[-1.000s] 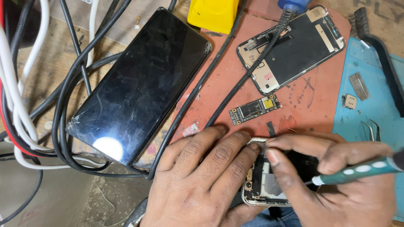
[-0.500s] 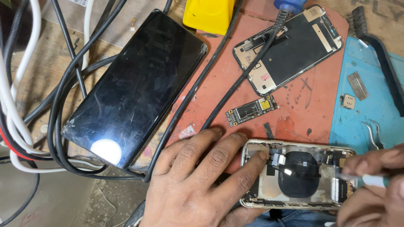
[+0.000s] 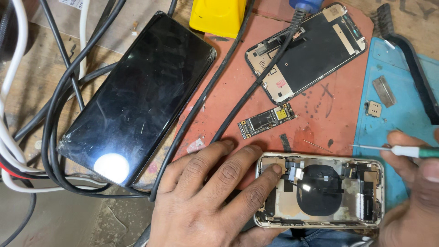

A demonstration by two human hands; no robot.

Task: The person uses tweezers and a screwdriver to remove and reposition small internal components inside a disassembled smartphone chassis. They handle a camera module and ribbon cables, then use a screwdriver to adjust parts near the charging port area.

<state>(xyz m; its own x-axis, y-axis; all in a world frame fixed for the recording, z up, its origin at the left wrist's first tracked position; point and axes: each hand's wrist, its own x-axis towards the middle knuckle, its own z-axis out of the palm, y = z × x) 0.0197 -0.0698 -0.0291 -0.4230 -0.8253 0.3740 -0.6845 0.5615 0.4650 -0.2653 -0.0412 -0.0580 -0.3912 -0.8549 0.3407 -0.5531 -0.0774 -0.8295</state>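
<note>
**Opened phone steadied on the repair mat**

From left: looped black and white cables [image 3: 50, 137] surround a dark tablet [image 3: 137, 91] with a cracked corner. The left hand [image 3: 210, 196] lies flat, fingers spread, fingertips pressing the left end of the opened phone housing [image 3: 320, 190], which sits at the near edge of the red mat [image 3: 320, 114]. Above it lie a small logic board [image 3: 266, 120] and a detached screen assembly [image 3: 306, 52]. The right hand [image 3: 414, 183] pinches a green-handled screwdriver [image 3: 402, 149], tip clear of the housing, over the blue mat [image 3: 398, 119].
</note>
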